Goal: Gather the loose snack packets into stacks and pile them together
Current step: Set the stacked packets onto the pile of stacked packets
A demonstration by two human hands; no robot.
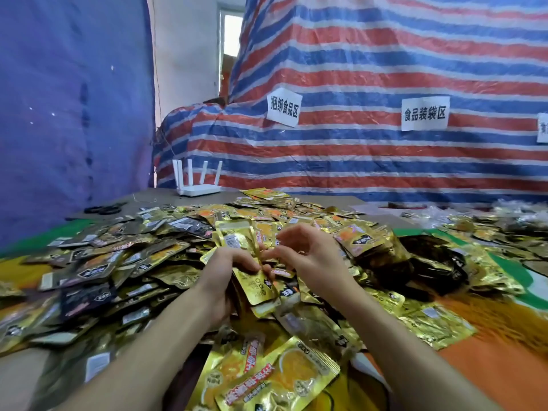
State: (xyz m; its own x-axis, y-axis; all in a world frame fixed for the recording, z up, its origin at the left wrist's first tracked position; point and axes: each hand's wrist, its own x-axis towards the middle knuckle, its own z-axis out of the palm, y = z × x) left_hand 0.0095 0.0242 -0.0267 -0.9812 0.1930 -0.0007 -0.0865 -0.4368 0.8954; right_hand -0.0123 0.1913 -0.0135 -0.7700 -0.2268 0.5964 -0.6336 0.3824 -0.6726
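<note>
Left hand is gripping an upright stack of gold packets at centre. At its 3 o'clock, right hand is touching the stack's right edge with curled fingertips; a pinch cannot be told. Loose packets are spreading from 9 to 3 o'clock around both hands. Bare tabletop is showing at 11 o'clock, along the far edge beside a white router.

Soft, even daylight fills the scene, brightest at the blown-out opening near 12 o'clock. The foil packets glint with small highlights; shadows are faint. Wide-angle bending curves the striped tarp toward 3 o'clock, and packets at 6 and 9 o'clock look smeared.
</note>
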